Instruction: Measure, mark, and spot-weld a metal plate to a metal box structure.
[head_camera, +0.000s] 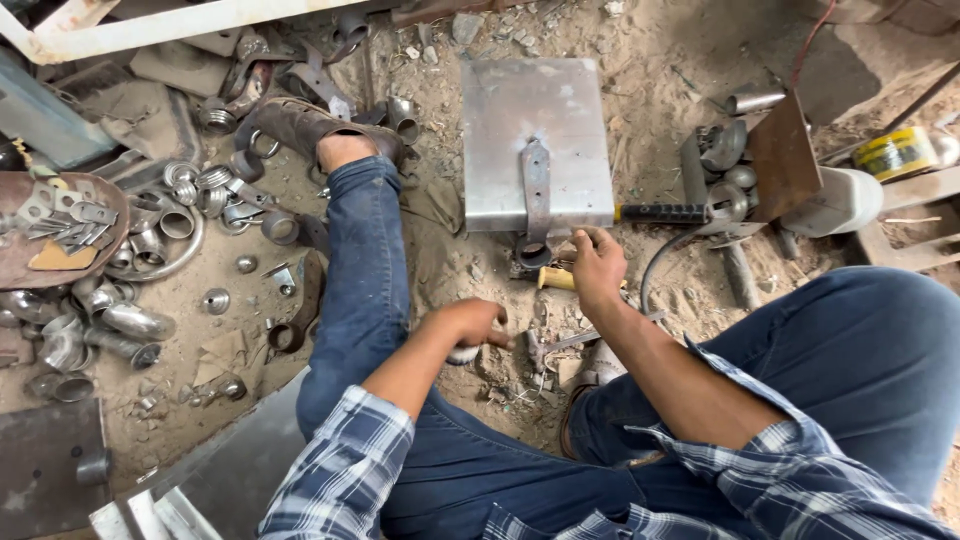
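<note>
A square steel plate lies on the sandy ground with a flat metal strap across its near edge; the strap ends in a ring. My right hand rests just right of that ring, fingers curled at the plate's edge; what they pinch is hidden. A yellow tool handle lies under this wrist. My left hand hovers lower, by my knee, closed around a small pale round object. A thin metal rod lies between my forearms.
My left leg and brown shoe stretch up the middle. Several steel rings, tubes and brackets litter the ground on the left. A black-gripped tool, a rusty plate and a pale cylinder sit to the right. A grey sheet lies at the lower left.
</note>
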